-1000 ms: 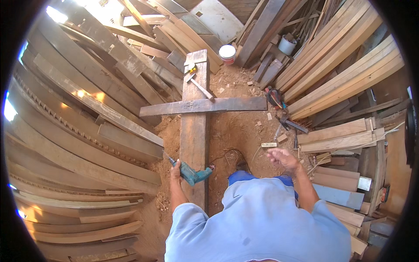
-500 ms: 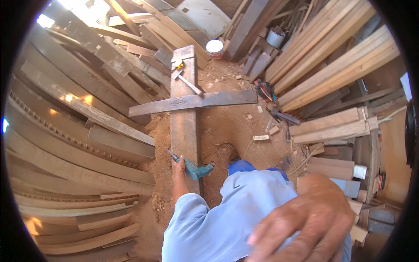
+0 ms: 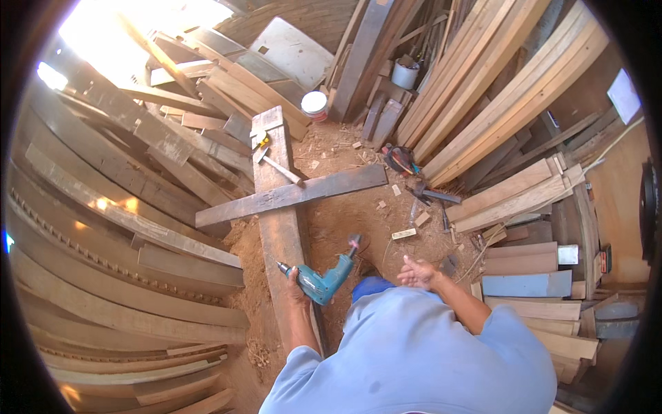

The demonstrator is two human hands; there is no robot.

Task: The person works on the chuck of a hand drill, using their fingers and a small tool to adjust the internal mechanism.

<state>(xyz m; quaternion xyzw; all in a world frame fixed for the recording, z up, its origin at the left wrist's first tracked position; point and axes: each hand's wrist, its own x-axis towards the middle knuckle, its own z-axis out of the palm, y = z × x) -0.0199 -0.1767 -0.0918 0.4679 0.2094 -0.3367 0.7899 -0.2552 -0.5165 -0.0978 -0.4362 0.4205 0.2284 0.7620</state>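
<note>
My left hand [image 3: 296, 288] is closed round the front body of a teal power drill [image 3: 323, 281], just behind its dark chuck. The drill lies over the near part of a long wooden beam [image 3: 274, 231], its chuck toward the left and its handle toward the upper right. My right hand [image 3: 417, 272] is held in front of my right side, fingers apart and slightly bent, with nothing visible in it. A dark plank [image 3: 331, 183] rests crosswise on the beam. Beyond it, a hammer [image 3: 281, 169] and a yellow tape measure [image 3: 261, 140] lie on the beam.
Stacked boards [image 3: 186, 265] fill the left side. Tall timbers [image 3: 510, 90] lean at the upper right, with short boards [image 3: 520, 259] below. A white bucket [image 3: 314, 103] stands past the beam. Hand tools [image 3: 400, 160] and wood offcuts lie on the sawdust-covered floor.
My right hand has dropped from close in front of the camera to beside my body. My left hand has raised and turned the drill, its handle now toward the upper right. The view has shifted.
</note>
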